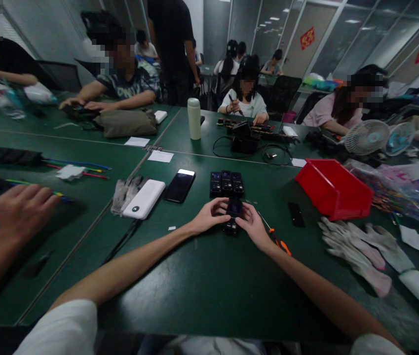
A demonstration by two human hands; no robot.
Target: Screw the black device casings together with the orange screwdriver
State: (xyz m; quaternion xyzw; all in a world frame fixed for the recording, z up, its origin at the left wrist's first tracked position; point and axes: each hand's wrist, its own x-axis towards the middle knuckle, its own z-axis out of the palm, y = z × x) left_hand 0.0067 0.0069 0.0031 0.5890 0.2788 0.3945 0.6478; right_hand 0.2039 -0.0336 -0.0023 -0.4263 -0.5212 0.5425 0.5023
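Note:
My left hand (212, 215) and my right hand (253, 225) meet over the table in front of me. Between their curled fingers and thumbs is a small black rectangular module (234, 208) with pale printing. The black part with light marks nearest me (231, 228) sits just below my thumbs; whether it is a separate piece I cannot tell. Just beyond my fingers, several matching black modules (226, 183) lie side by side in a row. To the right of my right hand lies a screwdriver (282, 243) with an orange and black handle.
A phone (180, 186), a white power bank (144, 198) and a grey glove (122, 196) lie to the left. On the right are a red bin (333, 190), a black flat piece (296, 215) and work gloves (357, 251). A co-worker's hand (22, 212) works at far left.

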